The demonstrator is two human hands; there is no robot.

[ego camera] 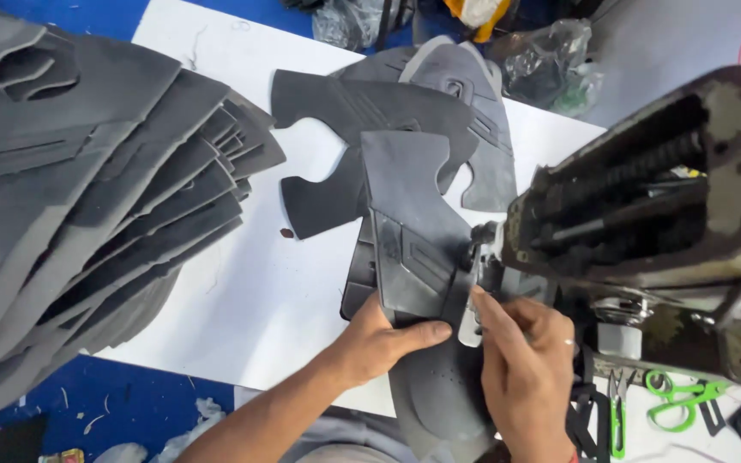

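Viewpoint: one camera worn on the person's head, above the white worktable (242, 283).
Direction: it faces steeply down and slightly forward, away from the person's body.
Nearness: close; the left hand (375, 343) and right hand (525, 364) sit low in the frame, forearms entering from the bottom edge.
Framing: the sewing machine (645, 223) fills the right side, the stack of grey cut pieces (87, 197) the left.
Shared view: none, a single view.
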